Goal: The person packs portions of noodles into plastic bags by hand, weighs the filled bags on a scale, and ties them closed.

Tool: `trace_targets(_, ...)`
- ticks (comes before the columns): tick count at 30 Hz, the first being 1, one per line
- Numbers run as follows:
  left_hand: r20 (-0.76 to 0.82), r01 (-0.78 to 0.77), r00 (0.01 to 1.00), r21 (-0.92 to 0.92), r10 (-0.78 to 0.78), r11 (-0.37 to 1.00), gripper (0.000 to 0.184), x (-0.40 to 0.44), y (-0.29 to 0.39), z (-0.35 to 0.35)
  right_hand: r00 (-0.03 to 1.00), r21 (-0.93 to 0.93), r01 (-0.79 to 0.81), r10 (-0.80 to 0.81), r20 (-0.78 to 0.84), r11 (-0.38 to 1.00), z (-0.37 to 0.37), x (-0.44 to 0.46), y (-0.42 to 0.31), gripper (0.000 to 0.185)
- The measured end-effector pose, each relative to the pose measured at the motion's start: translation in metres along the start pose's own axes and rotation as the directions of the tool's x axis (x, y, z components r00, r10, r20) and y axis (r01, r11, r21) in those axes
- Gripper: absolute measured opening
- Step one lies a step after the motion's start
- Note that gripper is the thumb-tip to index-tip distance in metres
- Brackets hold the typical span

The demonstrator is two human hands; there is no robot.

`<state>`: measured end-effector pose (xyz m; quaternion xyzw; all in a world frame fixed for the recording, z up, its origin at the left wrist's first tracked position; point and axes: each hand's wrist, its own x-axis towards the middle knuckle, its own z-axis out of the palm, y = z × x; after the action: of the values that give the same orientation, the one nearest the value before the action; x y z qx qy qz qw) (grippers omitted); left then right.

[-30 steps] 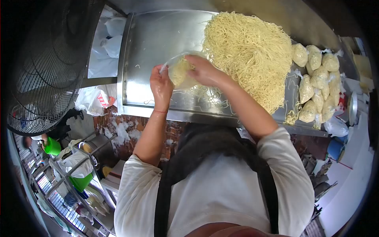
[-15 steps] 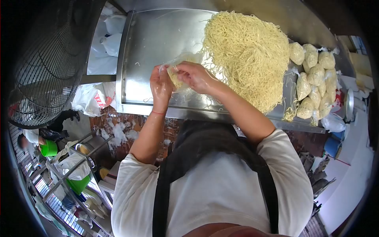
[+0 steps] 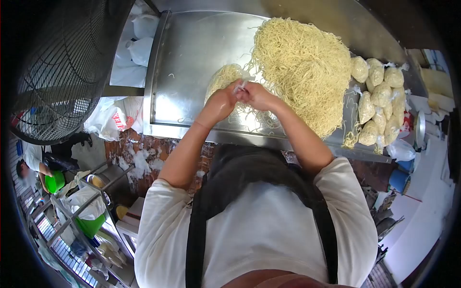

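Observation:
A clear plastic bag of noodles [image 3: 222, 78] lies on the steel table [image 3: 192, 48], its gathered neck toward me. My left hand [image 3: 224, 102] is closed on the bag's neck. Close against it, my right hand [image 3: 258, 97] is closed on the twisted end of the same neck. Fingertips of both hands meet there and partly hide the plastic. To the right rises a big heap of loose pale yellow noodles [image 3: 302, 72], and a few stray strands lie near my hands.
Several tied bags of noodles [image 3: 382, 96] are stacked at the table's right end. A wire fan guard [image 3: 57, 72] stands at left, near white plastic jugs [image 3: 141, 50]. At lower left, another person bends by a green bucket [image 3: 55, 181], beyond a metal rack [image 3: 84, 211].
My hands have come together at the bag's neck, my left hand moving right. The bag now rests beyond them, rounded and gathered shut. The person at left has shifted slightly.

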<state>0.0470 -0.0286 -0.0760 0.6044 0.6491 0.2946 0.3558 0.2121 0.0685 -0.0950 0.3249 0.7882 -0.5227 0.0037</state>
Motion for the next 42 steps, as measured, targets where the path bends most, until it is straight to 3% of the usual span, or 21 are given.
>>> trace_targets(1, 0.023, -0.107, 0.994, 0.019, 0.107, 0.994, 0.023, 0.006, -0.009, 0.005, 0.997, 0.092, 0.022, -0.029, 0.070, 0.995, -0.009, -0.002, 0.004, 0.020)
trace_targets(4, 0.177, -0.030, 0.984, 0.133, 0.006, 0.991, 0.022, 0.010, -0.018, -0.013, 0.990, 0.133, -0.069, 0.051, 0.132, 0.989, -0.060, -0.036, -0.024, 0.021)
trace_targets(5, 0.082, 0.005, 0.997, 0.026, -0.007, 1.000, 0.023, 0.006, -0.027, -0.016, 0.982, 0.189, -0.119, 0.088, 0.165, 0.975, -0.070, -0.044, -0.023, 0.022)
trace_targets(7, -0.096, 0.037, 0.994, -0.190, -0.056, 0.981, 0.024, -0.004, -0.041, -0.016, 0.979, 0.164, -0.179, 0.192, -0.067, 0.970, -0.087, -0.052, -0.009, 0.032)
trace_targets(8, -0.213, 0.015, 0.976, -0.128, -0.042, 0.992, 0.021, -0.008, -0.021, -0.027, 0.954, 0.155, -0.211, 0.238, -0.183, 0.965, -0.092, -0.055, -0.005, 0.039)
trace_targets(11, -0.270, 0.164, 0.898, -0.525, -0.346, 0.835, 0.020, -0.012, 0.006, -0.029, 0.899, -0.459, -0.362, 0.175, -0.401, 0.812, -0.070, -0.050, -0.018, 0.063)
trace_targets(12, -0.255, 0.176, 0.896, -0.548, -0.363, 0.818, 0.020, -0.010, 0.006, -0.026, 0.956, -0.504, -0.268, 0.162, -0.244, 0.821, -0.064, -0.046, -0.033, 0.081)
trace_targets(14, -0.224, 0.198, 0.892, -0.587, -0.392, 0.785, 0.019, -0.003, 0.008, -0.020, 0.952, -0.387, -0.141, 0.018, -0.304, 0.911, -0.036, -0.025, -0.052, 0.076)
trace_targets(17, -0.166, 0.192, 0.885, -0.722, -0.436, 0.664, 0.019, 0.000, 0.055, -0.024, 0.939, -0.461, -0.223, 0.063, -0.337, 0.859, -0.036, -0.006, -0.043, 0.056)
trace_targets(18, -0.170, 0.181, 0.886, -0.731, -0.432, 0.658, 0.019, -0.001, 0.070, -0.029, 0.939, -0.224, -0.208, 0.130, -0.318, 0.952, -0.039, 0.006, -0.004, 0.038)
trace_targets(20, -0.172, 0.165, 0.884, -0.753, -0.434, 0.637, 0.019, -0.009, 0.093, -0.035, 0.925, -0.069, -0.125, 0.091, -0.369, 0.990, -0.066, -0.033, -0.013, 0.035)
trace_targets(21, -0.153, 0.213, 0.893, -0.685, -0.424, 0.696, 0.019, -0.008, 0.094, -0.029, 0.915, 0.008, -0.084, 0.080, -0.396, 0.996, -0.079, -0.057, -0.011, 0.035)
trace_targets(22, -0.130, 0.255, 0.902, -0.608, -0.411, 0.752, 0.018, -0.007, 0.092, -0.023, 0.858, 0.002, 0.142, -0.122, -0.498, 0.990, -0.083, -0.075, 0.015, 0.037)
trace_targets(24, -0.138, 0.307, 0.924, -0.294, -0.358, 0.905, 0.017, -0.001, 0.101, -0.003, 0.850, -0.039, 0.122, -0.125, -0.512, 0.992, -0.090, -0.127, 0.019, 0.036)
trace_targets(25, -0.115, 0.269, 0.936, -0.372, -0.332, 0.888, 0.017, 0.006, 0.118, 0.012, 0.842, -0.061, 0.107, -0.122, -0.526, 0.992, -0.097, -0.153, 0.026, 0.035)
trace_targets(27, -0.049, 0.217, 0.958, -0.519, -0.282, 0.827, 0.017, 0.014, 0.166, 0.048, 0.761, 0.081, 0.164, -0.074, -0.644, 0.983, -0.116, -0.205, 0.051, 0.029)
trace_targets(31, 0.075, 0.133, 0.991, -0.423, -0.112, 0.896, 0.018, 0.057, 0.304, 0.133, 0.550, 0.080, 0.086, 0.020, -0.835, 0.993, -0.213, -0.348, 0.056, 0.023)
trace_targets(35, 0.079, -0.162, 0.976, -0.354, 0.202, 0.921, 0.023, 0.137, 0.443, 0.233, 0.353, 0.109, 0.036, 0.089, -0.931, 0.993, -0.346, -0.480, 0.096, 0.021)
trace_targets(37, -0.007, -0.347, 0.930, -0.345, 0.367, 0.872, 0.025, 0.177, 0.513, 0.286, 0.191, -0.117, 0.144, -0.144, -0.971, 0.983, -0.412, -0.542, 0.104, 0.026)
trace_targets(41, 0.013, -0.460, 0.823, -0.570, 0.568, 0.680, 0.028, 0.220, 0.655, 0.373, -0.069, -0.173, 0.029, -0.171, -0.983, 0.984, -0.507, -0.658, 0.103, 0.029)
trace_targets(42, 0.034, -0.437, 0.829, -0.582, 0.558, 0.686, 0.027, 0.226, 0.680, 0.396, -0.120, -0.293, 0.014, -0.289, -0.950, 0.956, -0.518, -0.682, 0.119, 0.035)
